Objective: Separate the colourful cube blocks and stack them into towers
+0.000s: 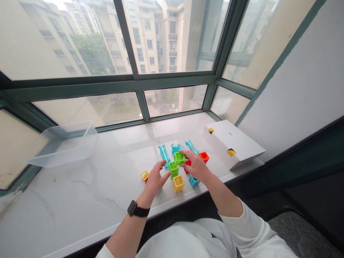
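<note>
My right hand (197, 166) grips a bright green hollow toy block (179, 158) between thumb and fingers. Just below and left of it stands another green block (173, 170); whether the two touch I cannot tell. My left hand (157, 176), fingers apart and holding nothing, is beside that lower green block. A yellow block (178, 183) stands nearer to me. Partly under my right hand are a red block (187, 166) and a blue block (194, 180). An orange-red block (204, 157) lies beyond the wrist. Left of my left hand sits a small yellow block (144, 175) with something red by it.
Translucent teal track pieces (164, 156) lie behind the blocks, with another teal piece (191, 146) farther right. A clear plastic bin (64, 143) stands at the left on the marble sill (88, 193). A white box (233, 141) is at the right, near the window frame (172, 79).
</note>
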`<move>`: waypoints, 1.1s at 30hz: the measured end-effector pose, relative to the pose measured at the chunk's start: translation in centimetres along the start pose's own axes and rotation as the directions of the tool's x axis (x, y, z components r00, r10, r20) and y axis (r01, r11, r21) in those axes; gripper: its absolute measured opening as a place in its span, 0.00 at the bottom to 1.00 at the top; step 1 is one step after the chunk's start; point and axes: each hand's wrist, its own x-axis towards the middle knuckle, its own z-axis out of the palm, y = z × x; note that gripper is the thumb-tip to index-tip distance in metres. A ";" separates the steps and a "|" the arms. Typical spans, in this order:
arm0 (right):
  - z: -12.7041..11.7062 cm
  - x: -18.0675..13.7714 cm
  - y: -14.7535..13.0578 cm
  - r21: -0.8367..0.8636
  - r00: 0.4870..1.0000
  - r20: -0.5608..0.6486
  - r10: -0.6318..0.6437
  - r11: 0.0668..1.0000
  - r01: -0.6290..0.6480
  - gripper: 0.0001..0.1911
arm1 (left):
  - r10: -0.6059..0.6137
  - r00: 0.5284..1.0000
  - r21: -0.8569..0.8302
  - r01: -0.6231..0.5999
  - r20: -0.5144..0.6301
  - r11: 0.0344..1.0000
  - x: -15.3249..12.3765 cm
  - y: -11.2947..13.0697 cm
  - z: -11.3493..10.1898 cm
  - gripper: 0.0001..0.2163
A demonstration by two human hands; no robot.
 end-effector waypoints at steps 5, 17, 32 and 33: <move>0.9 0.7 0.9 -0.022 0.996 0.083 0.025 0.999 -0.023 0.35 | -0.031 0.999 -0.045 0.032 0.025 0.998 0.4 -0.3 1.0 0.28; 2.2 1.2 1.5 -0.029 0.987 0.155 0.043 0.999 -0.039 0.35 | -0.035 0.999 -0.152 0.037 0.018 0.988 0.6 -0.6 1.9 0.28; 3.0 1.2 2.4 -0.040 0.982 0.173 0.076 0.997 -0.070 0.34 | -0.053 0.998 -0.214 0.057 0.024 0.975 0.7 -0.9 2.1 0.23; 2.9 1.2 2.4 -0.034 0.982 0.173 0.077 0.997 -0.073 0.33 | -0.052 0.998 -0.220 0.057 0.028 0.974 0.7 -1.0 2.2 0.22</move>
